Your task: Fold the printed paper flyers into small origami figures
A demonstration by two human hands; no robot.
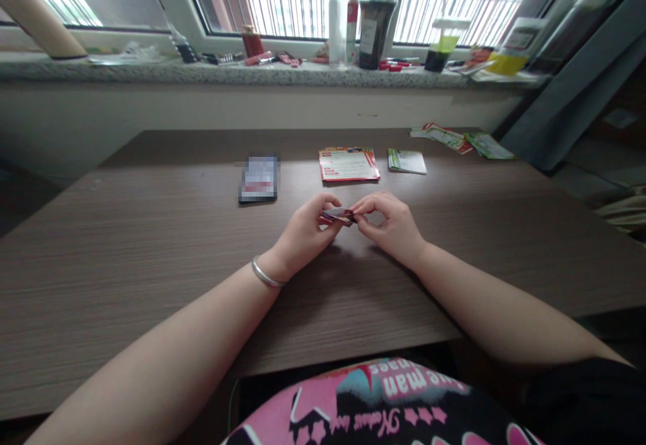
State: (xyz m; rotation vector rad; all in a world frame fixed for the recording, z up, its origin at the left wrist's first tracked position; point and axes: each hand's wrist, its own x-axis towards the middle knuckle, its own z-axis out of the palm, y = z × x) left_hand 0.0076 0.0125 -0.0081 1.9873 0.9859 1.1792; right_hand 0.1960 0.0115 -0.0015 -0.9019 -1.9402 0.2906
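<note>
Above the table's middle, my left hand (317, 221) grips what look like a few small, dark printed cards (337, 215), thumb below and fingers above. My right hand (386, 219) pinches their right end between thumb and fingertips. The cards are seen nearly edge-on, so their print cannot be read. Just beyond my hands lies a stack of red-edged white printed cards (349, 165). To its right is a smaller pile of green and white cards (406, 161).
A phone (259, 179) with a blurred screen lies left on the brown table (151, 250). Green and red packets (454, 139) lie at the far right corner. On the stone windowsill (303, 76) stand bottles, a dark lidded cup (375, 31) and small items.
</note>
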